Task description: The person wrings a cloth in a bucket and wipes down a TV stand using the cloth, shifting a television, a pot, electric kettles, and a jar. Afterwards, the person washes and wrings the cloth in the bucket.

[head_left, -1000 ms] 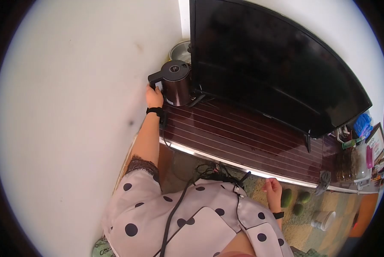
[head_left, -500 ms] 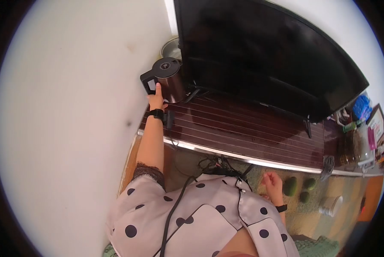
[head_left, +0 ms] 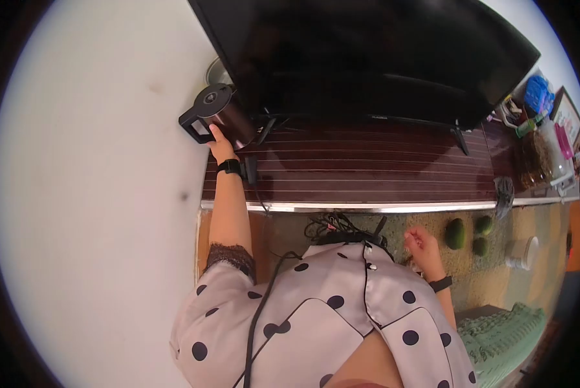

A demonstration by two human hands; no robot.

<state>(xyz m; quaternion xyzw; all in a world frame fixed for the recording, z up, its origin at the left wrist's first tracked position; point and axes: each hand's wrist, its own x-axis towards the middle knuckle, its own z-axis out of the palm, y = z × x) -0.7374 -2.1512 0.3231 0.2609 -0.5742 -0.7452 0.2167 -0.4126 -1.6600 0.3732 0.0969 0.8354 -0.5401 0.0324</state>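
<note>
A brown electric kettle (head_left: 237, 124) with a black lid and handle stands on the dark striped cabinet top (head_left: 361, 171), against the wall. My left hand (head_left: 221, 149) grips it at the lower end of the handle, thumb pointing up; the other fingers are mostly hidden. Just right of that wrist lies a small black block (head_left: 251, 169) with a cord. Behind the kettle, the rim of a metal pot (head_left: 216, 71) shows partly. My right hand (head_left: 424, 249) hangs low in front of the cabinet, fingers loosely curled in, with nothing visible in them.
A large black television (head_left: 374, 64) fills the back of the cabinet. Jars (head_left: 537, 158), a blue bag (head_left: 538, 94) and a frame crowd its right end. On the floor are several green melons (head_left: 455, 234), a white bucket (head_left: 524, 253) and tangled cables (head_left: 335, 226).
My view has turned and shifted, so the cabinet edge now looks level. My left hand stays at the kettle, which appears in the same place. My right hand remains hanging, fingers curled.
</note>
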